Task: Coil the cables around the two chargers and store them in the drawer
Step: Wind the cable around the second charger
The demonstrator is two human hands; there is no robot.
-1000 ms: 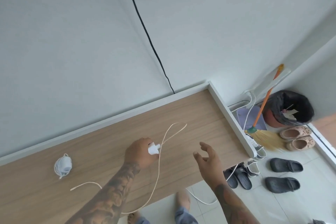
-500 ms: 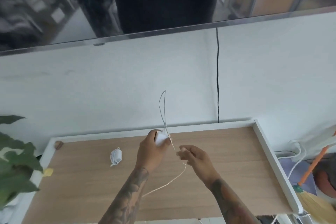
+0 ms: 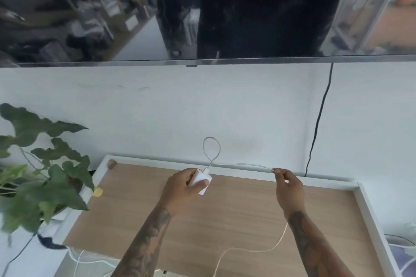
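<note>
1. The left hand [image 3: 180, 189] is closed around a white charger [image 3: 201, 183], held above the wooden tabletop [image 3: 236, 220] near its back edge.
2. The charger's long axis tilts up and away, its cable end pointing toward the wall [image 3: 157, 114].
3. The white cable [image 3: 243, 165] leaves that end, forms a small upright loop, then runs rightward, roughly level.
4. The right hand [image 3: 289, 189] pinches the cable between thumb and fingertips; the rest hangs down and trails off the front edge.

Left hand [image 3: 183, 188] clenched, raised; right hand [image 3: 287, 183] pinching, held apart.
</note>
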